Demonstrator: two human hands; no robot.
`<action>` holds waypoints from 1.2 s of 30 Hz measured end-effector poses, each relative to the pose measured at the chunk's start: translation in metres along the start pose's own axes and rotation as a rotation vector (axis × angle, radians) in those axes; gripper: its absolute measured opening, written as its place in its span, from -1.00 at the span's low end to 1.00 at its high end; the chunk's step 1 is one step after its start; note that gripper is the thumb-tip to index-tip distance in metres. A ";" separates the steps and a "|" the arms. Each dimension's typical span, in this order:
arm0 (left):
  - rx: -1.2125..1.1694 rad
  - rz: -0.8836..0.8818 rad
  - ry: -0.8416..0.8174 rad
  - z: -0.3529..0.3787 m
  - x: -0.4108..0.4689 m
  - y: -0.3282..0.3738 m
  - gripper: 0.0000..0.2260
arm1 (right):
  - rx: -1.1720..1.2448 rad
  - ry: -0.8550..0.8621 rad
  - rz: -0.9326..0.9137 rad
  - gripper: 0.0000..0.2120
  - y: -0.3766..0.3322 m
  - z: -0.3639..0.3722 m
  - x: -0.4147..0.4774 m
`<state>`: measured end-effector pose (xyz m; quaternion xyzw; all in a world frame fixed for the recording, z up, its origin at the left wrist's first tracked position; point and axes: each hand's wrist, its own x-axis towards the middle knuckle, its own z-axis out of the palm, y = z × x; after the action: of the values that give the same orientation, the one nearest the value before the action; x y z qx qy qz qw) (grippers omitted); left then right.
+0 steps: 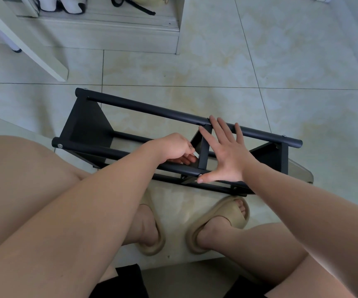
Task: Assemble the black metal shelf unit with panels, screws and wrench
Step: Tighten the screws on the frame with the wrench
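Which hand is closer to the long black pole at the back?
Right. The right hand spreads open with fingertips reaching the back pole; the left hand curls lower down, by the front pole.

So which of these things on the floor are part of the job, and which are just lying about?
Part of the job: black shelf frame, its middle panel, a screw on its near side, left hand reaching inside, right hand spread across it.
Just lying about: shoes on the ledge, black strap, white furniture leg.
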<state>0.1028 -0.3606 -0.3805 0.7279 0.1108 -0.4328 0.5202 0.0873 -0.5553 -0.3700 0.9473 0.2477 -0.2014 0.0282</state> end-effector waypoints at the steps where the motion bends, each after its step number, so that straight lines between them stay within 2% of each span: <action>1: -0.002 -0.004 -0.005 0.000 0.000 0.000 -0.89 | 0.002 0.018 -0.002 0.33 -0.001 0.003 -0.001; 10: -0.021 -0.017 -0.018 -0.002 0.004 0.000 -0.90 | -0.007 0.081 -0.010 0.29 0.001 0.008 0.000; 17: -0.076 0.038 0.059 0.001 0.004 0.001 -0.90 | -0.012 0.071 -0.011 0.28 0.001 0.008 0.000; 23: 0.067 0.110 0.016 0.004 -0.001 0.002 -0.83 | -0.023 0.065 -0.008 0.28 0.001 0.008 0.000; 36: 0.003 -0.025 -0.002 0.000 0.002 0.003 -0.88 | -0.026 0.070 -0.010 0.27 0.001 0.009 0.000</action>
<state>0.1053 -0.3626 -0.3801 0.7269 0.1187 -0.4402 0.5136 0.0844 -0.5579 -0.3779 0.9520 0.2559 -0.1653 0.0308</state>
